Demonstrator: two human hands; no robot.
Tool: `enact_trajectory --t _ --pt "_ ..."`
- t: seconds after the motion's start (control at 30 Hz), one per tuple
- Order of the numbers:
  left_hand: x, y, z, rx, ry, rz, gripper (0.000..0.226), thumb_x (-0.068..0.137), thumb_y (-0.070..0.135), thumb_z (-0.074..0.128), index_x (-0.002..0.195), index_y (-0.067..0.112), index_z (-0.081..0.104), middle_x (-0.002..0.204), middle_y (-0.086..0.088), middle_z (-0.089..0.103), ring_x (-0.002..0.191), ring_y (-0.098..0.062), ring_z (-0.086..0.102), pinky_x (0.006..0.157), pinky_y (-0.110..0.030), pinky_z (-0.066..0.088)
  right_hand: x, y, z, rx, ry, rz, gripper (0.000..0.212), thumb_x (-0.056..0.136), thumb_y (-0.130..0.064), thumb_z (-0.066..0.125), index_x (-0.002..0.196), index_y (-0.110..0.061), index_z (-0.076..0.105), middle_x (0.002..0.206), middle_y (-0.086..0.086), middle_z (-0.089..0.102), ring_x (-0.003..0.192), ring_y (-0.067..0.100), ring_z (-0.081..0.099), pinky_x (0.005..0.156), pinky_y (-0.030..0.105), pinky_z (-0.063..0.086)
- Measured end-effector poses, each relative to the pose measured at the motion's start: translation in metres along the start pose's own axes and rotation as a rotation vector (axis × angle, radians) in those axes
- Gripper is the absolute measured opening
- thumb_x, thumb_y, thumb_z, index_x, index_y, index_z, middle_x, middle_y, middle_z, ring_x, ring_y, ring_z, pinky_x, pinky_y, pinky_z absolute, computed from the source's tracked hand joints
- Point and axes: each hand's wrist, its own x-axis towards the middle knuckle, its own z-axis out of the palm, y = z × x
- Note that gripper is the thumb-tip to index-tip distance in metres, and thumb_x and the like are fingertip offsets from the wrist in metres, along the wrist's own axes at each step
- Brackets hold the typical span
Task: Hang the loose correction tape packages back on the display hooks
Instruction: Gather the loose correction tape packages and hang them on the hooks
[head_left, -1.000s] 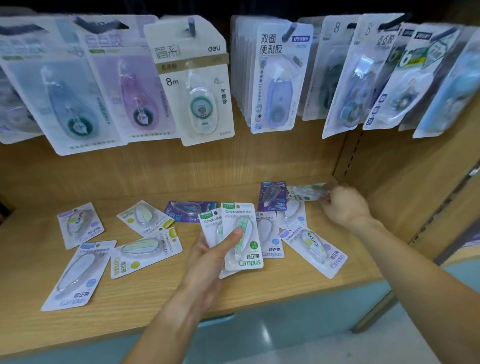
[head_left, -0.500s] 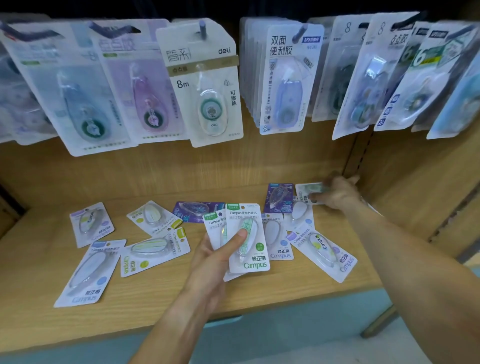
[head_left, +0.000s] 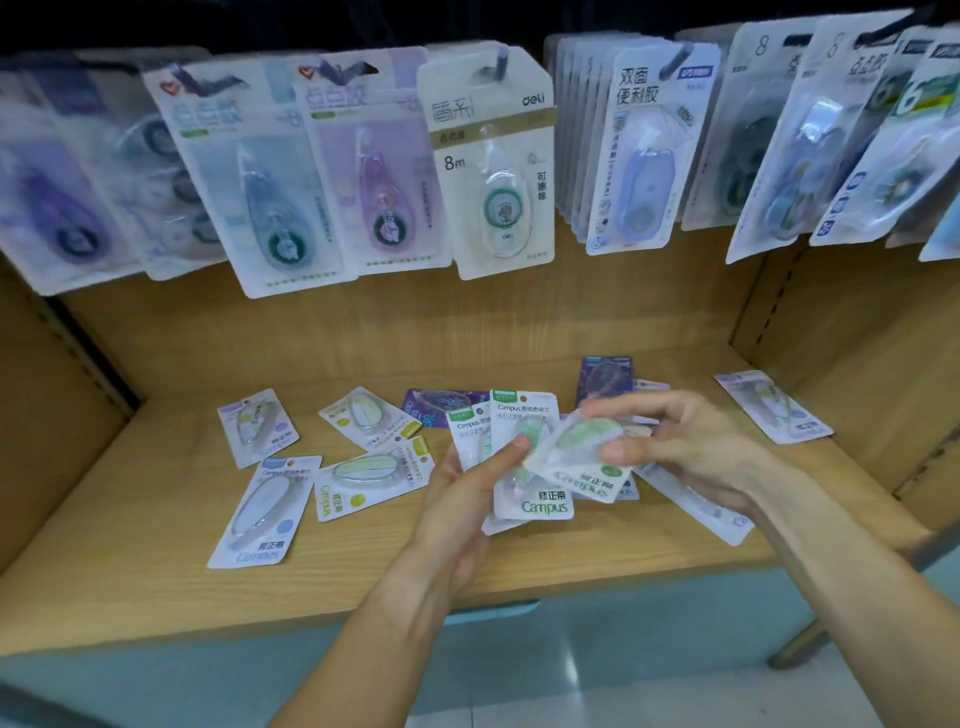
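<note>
My left hand (head_left: 467, 488) grips a small stack of green Campus correction tape packages (head_left: 540, 499), thumb across the front one. My right hand (head_left: 675, 447) pinches another green Campus package (head_left: 576, 457), tilted and touching the right side of that stack. Several loose packages lie on the wooden shelf (head_left: 156, 571): a blue one (head_left: 265, 514), a yellow-green one (head_left: 363, 478), a purple one (head_left: 257, 426), a dark purple one (head_left: 605, 379) and one at the far right (head_left: 774, 410). Above them, display hooks (head_left: 501, 54) carry hanging packages.
Rows of hung tape packages (head_left: 488, 161) fill the back wall above the shelf, some stacked deep (head_left: 639, 150). Wooden side panels (head_left: 857, 332) close the bay left and right. The shelf's front edge has a light blue face (head_left: 208, 686).
My right hand has come back from the rear right of the shelf with a green package and brought it against the stack in my left hand. The camera view shifted left.
</note>
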Motion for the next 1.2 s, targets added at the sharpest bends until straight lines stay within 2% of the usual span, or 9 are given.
enact_trajectory --t 0.27,0.4,0.53,0.63,0.73,0.83,0.93,1.03,1.2 --pt "-0.015 0.012 -0.024 0.046 -0.078 -0.087 0.039 0.097 0.018 0.069 0.135 0.016 0.068 0.128 -0.014 0.074 0.117 -0.038 0.071 0.082 -0.050 0.062 0.009 -0.010 0.036 -0.093 -0.141 -0.097 0.045 0.074 0.017 0.078 0.114 -0.004 0.077 0.144 -0.004 0.058 0.127 0.014 0.063 0.095 0.032 0.058" --pt "-0.022 0.015 -0.028 0.016 -0.093 -0.096 0.037 0.098 0.019 0.067 0.135 0.014 0.067 0.126 -0.017 0.075 0.113 -0.039 0.073 0.082 -0.055 0.063 0.011 -0.004 0.069 0.007 -0.013 -0.092 0.041 0.080 -0.001 0.079 0.116 -0.018 0.078 0.143 -0.002 0.057 0.120 0.014 0.066 0.095 0.044 0.059" --pt "-0.021 0.016 -0.035 0.012 -0.025 -0.088 0.041 0.098 0.018 0.065 0.138 0.011 0.064 0.125 -0.018 0.074 0.113 -0.042 0.072 0.093 -0.066 0.058 0.011 0.006 0.107 0.022 0.063 -0.045 0.086 0.087 -0.001 0.076 0.154 -0.037 0.036 0.116 -0.026 0.071 0.102 0.006 0.073 0.076 0.039 0.063" --pt "-0.022 0.020 -0.036 0.029 0.022 -0.086 0.061 0.091 0.032 0.078 0.145 0.013 0.057 0.123 -0.016 0.076 0.104 -0.036 0.076 0.077 -0.051 0.064 0.018 0.015 0.127 0.045 0.021 0.004 0.102 0.088 0.005 0.072 0.163 -0.026 0.011 0.124 -0.026 0.064 0.102 -0.003 0.071 0.072 0.023 0.058" --pt "-0.019 0.020 -0.048 0.010 0.097 -0.049 0.092 0.075 0.039 0.093 0.153 0.026 0.044 0.129 -0.004 0.075 0.108 -0.028 0.076 0.084 -0.049 0.064 0.025 0.015 0.145 -0.013 -0.055 0.059 0.095 0.092 0.002 0.071 0.162 -0.028 0.014 0.116 -0.018 0.074 0.104 0.005 0.073 0.077 0.027 0.059" --pt "-0.020 0.026 -0.058 0.002 0.122 0.014 0.057 0.086 0.033 0.085 0.136 0.023 0.059 0.117 -0.004 0.079 0.105 -0.029 0.077 0.087 -0.048 0.063 0.039 0.005 0.144 -0.035 -0.084 0.064 0.103 0.081 -0.009 0.086 0.161 -0.022 0.022 0.136 -0.009 0.067 0.118 0.010 0.068 0.095 0.030 0.056" --pt "-0.020 0.036 -0.067 -0.010 0.181 0.060 0.050 0.086 0.036 0.084 0.130 0.028 0.062 0.114 -0.001 0.080 0.104 -0.030 0.077 0.075 -0.041 0.061 0.075 -0.007 0.137 -0.039 0.142 0.051 0.098 0.075 -0.030 0.087 0.157 -0.016 0.036 0.156 -0.001 0.049 0.136 0.016 0.053 0.113 0.031 0.040" --pt "-0.023 0.044 -0.075 -0.011 0.233 0.077 0.049 0.086 0.036 0.084 0.129 0.027 0.063 0.114 -0.004 0.080 0.103 -0.032 0.077 0.069 -0.038 0.060 0.119 -0.004 0.138 -0.435 0.309 0.105 0.072 0.095 -0.041 0.070 0.154 -0.011 0.040 0.153 0.006 0.051 0.139 0.027 0.049 0.108 0.033 0.042" --pt "-0.029 0.052 -0.084 0.016 0.241 0.044 0.047 0.086 0.042 0.083 0.124 0.018 0.071 0.110 -0.012 0.080 0.093 -0.032 0.079 0.058 -0.031 0.056 0.160 0.023 0.143 -1.010 0.246 0.246 0.060 0.085 -0.057 0.069 0.131 -0.021 0.057 0.145 0.013 0.042 0.136 0.039 0.033 0.113 0.042 0.034"
